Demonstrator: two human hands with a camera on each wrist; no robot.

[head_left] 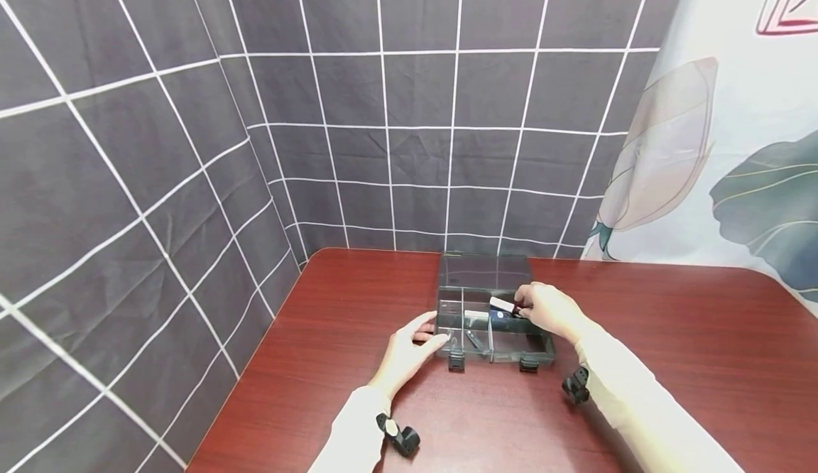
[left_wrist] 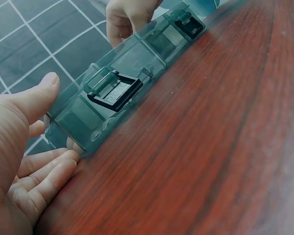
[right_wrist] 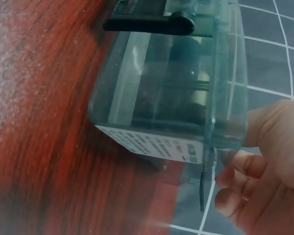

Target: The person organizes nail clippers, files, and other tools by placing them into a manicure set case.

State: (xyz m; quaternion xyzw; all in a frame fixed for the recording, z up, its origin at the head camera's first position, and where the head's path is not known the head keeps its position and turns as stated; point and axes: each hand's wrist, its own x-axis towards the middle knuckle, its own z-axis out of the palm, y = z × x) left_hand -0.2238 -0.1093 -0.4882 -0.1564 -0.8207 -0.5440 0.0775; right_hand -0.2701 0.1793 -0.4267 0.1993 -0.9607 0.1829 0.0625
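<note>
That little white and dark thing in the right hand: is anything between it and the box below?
Nothing visible blocks it. The right hand pinches the small item just above the open box, whose lid is tipped back; the left hand touches the box's left end.

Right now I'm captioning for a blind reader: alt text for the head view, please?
Two hands work at an open clear plastic box on a red-brown table: the left hand rests against its left end, the right hand pinches a small object over its compartments.
</note>
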